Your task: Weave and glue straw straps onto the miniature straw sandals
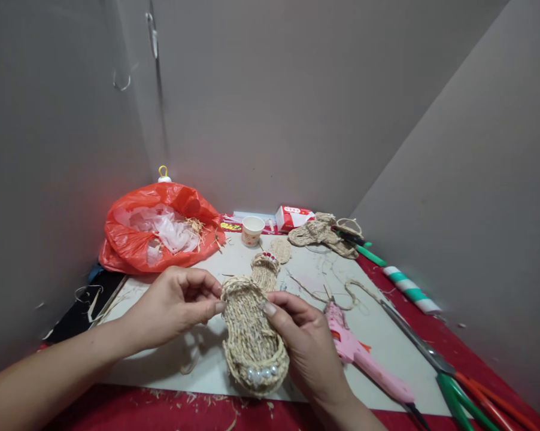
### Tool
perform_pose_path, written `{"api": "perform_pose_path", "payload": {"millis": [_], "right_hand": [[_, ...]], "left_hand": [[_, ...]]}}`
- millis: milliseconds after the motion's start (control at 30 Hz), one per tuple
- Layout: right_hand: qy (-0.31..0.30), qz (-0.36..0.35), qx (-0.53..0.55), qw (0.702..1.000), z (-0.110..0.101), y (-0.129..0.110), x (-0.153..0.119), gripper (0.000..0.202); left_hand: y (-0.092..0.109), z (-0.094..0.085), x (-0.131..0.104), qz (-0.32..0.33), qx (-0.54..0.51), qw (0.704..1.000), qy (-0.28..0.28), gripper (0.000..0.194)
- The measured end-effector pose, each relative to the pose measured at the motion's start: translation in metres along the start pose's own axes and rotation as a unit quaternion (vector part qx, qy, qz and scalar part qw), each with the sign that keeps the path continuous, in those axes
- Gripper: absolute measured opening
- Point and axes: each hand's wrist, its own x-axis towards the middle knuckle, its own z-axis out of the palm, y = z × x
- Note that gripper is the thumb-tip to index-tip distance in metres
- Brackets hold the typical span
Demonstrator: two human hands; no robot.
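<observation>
A small woven straw slipper (pixel 252 329) hangs above the white board, its toe end toward me with several pearly beads along the rim. My left hand (pixel 175 308) pinches the upper left edge between thumb and fingers. On the opposite edge, my right hand (pixel 303 335) grips it the same way. Just behind is another straw slipper (pixel 265 272) with red beads, partly hidden by the held one. A pink glue gun (pixel 364 359) lies to the right of my right hand, its nozzle pointing away.
Large scissors (pixel 436 359) with red and green handles lie at the right. An orange-red plastic bag (pixel 117 239) with straw scraps sits back left. Behind stand a paper cup (pixel 252 232) and a red-white box (pixel 292 218), near more woven straw pieces (pixel 312 233). Grey walls enclose the table.
</observation>
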Motion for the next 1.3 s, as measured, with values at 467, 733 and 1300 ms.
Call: {"api": "perform_pose_path", "payload": {"millis": [467, 733, 1300], "right_hand": [[0.018, -0.011, 0.039, 0.999, -0.004, 0.011, 0.002, 0.021], [0.037, -0.025, 0.029, 0.999, 0.000, 0.012, 0.001, 0.024], [0.038, -0.039, 0.070, 0.996, 0.002, 0.021, -0.005, 0.021]], "left_hand": [[-0.015, 0.011, 0.005, -0.037, -0.092, 0.994, 0.053, 0.016], [-0.028, 0.020, 0.002, -0.021, -0.168, 0.980, 0.109, 0.016], [-0.030, 0.030, -0.001, -0.025, -0.231, 0.960, 0.153, 0.017]]}}
